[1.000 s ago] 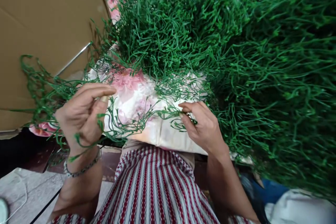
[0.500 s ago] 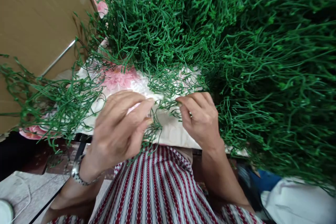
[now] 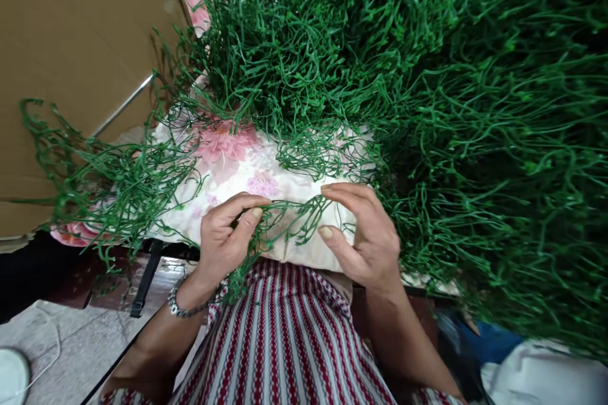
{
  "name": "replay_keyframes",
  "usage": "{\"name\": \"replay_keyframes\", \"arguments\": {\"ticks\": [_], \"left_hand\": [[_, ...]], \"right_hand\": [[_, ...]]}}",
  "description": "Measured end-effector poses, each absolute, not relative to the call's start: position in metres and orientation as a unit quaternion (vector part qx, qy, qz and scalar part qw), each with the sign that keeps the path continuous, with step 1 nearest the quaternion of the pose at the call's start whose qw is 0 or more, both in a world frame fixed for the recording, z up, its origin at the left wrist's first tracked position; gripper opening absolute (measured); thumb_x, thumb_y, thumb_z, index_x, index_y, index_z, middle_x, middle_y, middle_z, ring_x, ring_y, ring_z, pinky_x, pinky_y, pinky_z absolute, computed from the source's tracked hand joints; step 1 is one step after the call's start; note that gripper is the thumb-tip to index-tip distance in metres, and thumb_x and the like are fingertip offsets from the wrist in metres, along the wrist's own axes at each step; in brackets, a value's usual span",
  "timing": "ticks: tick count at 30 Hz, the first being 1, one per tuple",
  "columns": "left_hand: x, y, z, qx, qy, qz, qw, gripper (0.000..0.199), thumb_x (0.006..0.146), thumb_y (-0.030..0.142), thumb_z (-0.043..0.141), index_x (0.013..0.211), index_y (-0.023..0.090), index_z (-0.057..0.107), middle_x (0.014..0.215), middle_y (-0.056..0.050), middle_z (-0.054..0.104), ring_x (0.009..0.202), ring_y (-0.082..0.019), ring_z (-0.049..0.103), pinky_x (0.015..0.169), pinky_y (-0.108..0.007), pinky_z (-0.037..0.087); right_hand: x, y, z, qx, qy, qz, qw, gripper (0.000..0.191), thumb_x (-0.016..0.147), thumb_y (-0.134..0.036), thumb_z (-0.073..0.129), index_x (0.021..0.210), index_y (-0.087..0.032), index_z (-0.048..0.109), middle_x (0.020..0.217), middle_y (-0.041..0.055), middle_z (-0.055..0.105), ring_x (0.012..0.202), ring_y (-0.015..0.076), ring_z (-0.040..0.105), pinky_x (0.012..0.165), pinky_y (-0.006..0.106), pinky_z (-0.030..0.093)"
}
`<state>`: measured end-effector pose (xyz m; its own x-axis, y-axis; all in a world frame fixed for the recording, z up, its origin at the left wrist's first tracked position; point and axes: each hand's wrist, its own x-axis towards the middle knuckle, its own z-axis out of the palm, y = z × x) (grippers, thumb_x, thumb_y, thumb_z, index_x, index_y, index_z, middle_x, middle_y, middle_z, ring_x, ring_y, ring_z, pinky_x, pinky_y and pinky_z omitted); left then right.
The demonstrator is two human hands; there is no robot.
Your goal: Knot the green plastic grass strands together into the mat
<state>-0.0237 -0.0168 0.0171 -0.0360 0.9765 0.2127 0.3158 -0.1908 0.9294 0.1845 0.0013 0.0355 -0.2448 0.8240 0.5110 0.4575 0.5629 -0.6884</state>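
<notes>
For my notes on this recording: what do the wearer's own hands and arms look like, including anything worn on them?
Both hands, left and right, are ungloved. A grey, metallic-looking linked band circles the left wrist; the right wrist is bare. The sleeves show red, white and grey patterning and leave the forearms uncovered.

Big heap (image 3: 323, 57) at the back and right of the cloth (image 3: 242, 171), small pile (image 3: 135, 186) on the left, cardboard (image 3: 80, 44) behind that, sprig (image 3: 313, 207) up front between left hand (image 3: 225, 234) and right hand (image 3: 370, 237).
</notes>
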Motion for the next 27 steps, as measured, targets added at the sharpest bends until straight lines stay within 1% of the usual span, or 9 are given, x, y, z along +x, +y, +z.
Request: {"name": "replay_keyframes", "arguments": {"ticks": [3, 6, 8, 12, 16, 20, 23, 25, 27], "left_hand": [[-0.023, -0.018, 0.011, 0.586, 0.535, 0.505, 0.340, 0.014, 0.080, 0.016, 0.054, 0.087, 0.018, 0.066, 0.078, -0.001, 0.064, 0.072, -0.010, 0.058, 0.064, -0.020, 0.044], [-0.026, -0.016, 0.008, 0.607, 0.507, 0.508, 0.341, 0.016, 0.080, 0.015, 0.054, 0.089, 0.018, 0.066, 0.078, -0.002, 0.063, 0.074, -0.012, 0.058, 0.065, -0.023, 0.045], [-0.031, -0.014, 0.012, 0.648, 0.488, 0.485, 0.326, 0.017, 0.079, 0.015, 0.053, 0.090, 0.018, 0.065, 0.086, -0.005, 0.062, 0.082, -0.015, 0.058, 0.071, -0.028, 0.046], [-0.035, -0.012, 0.035, 0.727, 0.521, 0.415, 0.166, 0.022, 0.076, 0.016, 0.055, 0.095, 0.021, 0.063, 0.101, -0.006, 0.060, 0.095, -0.020, 0.054, 0.084, -0.040, 0.042], [-0.025, -0.014, 0.061, 0.816, 0.492, 0.301, 0.041, 0.018, 0.073, 0.021, 0.060, 0.091, 0.023, 0.061, 0.090, -0.003, 0.063, 0.091, -0.023, 0.054, 0.085, -0.045, 0.037], [-0.015, -0.016, 0.071, 0.854, 0.471, 0.218, 0.034, 0.009, 0.076, 0.024, 0.056, 0.085, 0.023, 0.059, 0.088, -0.001, 0.063, 0.099, -0.026, 0.052, 0.094, -0.051, 0.029], [-0.011, -0.016, 0.069, 0.854, 0.474, 0.213, 0.033, 0.007, 0.075, 0.016, 0.055, 0.079, 0.021, 0.059, 0.086, 0.000, 0.063, 0.106, -0.026, 0.049, 0.100, -0.054, 0.022], [-0.009, -0.015, 0.065, 0.849, 0.469, 0.236, 0.057, 0.009, 0.075, 0.011, 0.052, 0.072, 0.019, 0.057, 0.080, 0.000, 0.062, 0.100, -0.022, 0.052, 0.100, -0.051, 0.026], [-0.007, -0.014, 0.059, 0.834, 0.461, 0.282, 0.108, 0.011, 0.076, 0.010, 0.050, 0.069, 0.017, 0.056, 0.076, -0.001, 0.061, 0.088, -0.018, 0.055, 0.092, -0.042, 0.036]], "right_hand": [[0.180, -0.001, 0.026, -0.429, -0.770, 0.231, 0.411, 0.041, 0.074, -0.023, 0.062, 0.114, -0.017, 0.053, 0.110, 0.0103, 0.056, 0.103, 0.0223, 0.053, 0.088, 0.041, 0.045], [0.178, -0.002, 0.021, -0.438, -0.767, 0.232, 0.408, 0.038, 0.077, -0.016, 0.058, 0.114, -0.019, 0.052, 0.101, 0.0079, 0.060, 0.092, 0.0184, 0.056, 0.081, 0.036, 0.048], [0.178, -0.001, 0.022, -0.432, -0.767, 0.217, 0.421, 0.038, 0.077, -0.012, 0.055, 0.115, -0.020, 0.052, 0.095, 0.0063, 0.061, 0.085, 0.0167, 0.057, 0.075, 0.034, 0.050], [0.176, -0.001, 0.025, -0.393, -0.793, 0.192, 0.425, 0.042, 0.076, -0.009, 0.055, 0.116, -0.020, 0.051, 0.097, 0.0071, 0.061, 0.087, 0.0176, 0.058, 0.073, 0.033, 0.051], [0.170, -0.002, 0.027, -0.367, -0.825, 0.152, 0.402, 0.045, 0.075, -0.006, 0.054, 0.119, -0.017, 0.048, 0.098, 0.0082, 0.061, 0.090, 0.0177, 0.057, 0.077, 0.034, 0.051], [0.164, -0.003, 0.027, -0.347, -0.847, 0.123, 0.384, 0.051, 0.075, -0.003, 0.052, 0.124, -0.015, 0.043, 0.100, 0.0088, 0.061, 0.091, 0.0178, 0.056, 0.080, 0.035, 0.051], [0.161, -0.004, 0.028, -0.343, -0.849, 0.131, 0.380, 0.052, 0.076, -0.005, 0.050, 0.126, -0.018, 0.040, 0.102, 0.0085, 0.061, 0.090, 0.0180, 0.057, 0.078, 0.035, 0.052], [0.159, -0.005, 0.030, -0.345, -0.843, 0.140, 0.389, 0.052, 0.077, -0.006, 0.051, 0.126, -0.019, 0.041, 0.101, 0.0073, 0.062, 0.088, 0.0173, 0.058, 0.076, 0.034, 0.053], [0.157, -0.005, 0.031, -0.352, -0.833, 0.147, 0.400, 0.051, 0.076, -0.007, 0.052, 0.125, -0.019, 0.042, 0.101, 0.0064, 0.063, 0.086, 0.0167, 0.059, 0.074, 0.033, 0.053]]}}
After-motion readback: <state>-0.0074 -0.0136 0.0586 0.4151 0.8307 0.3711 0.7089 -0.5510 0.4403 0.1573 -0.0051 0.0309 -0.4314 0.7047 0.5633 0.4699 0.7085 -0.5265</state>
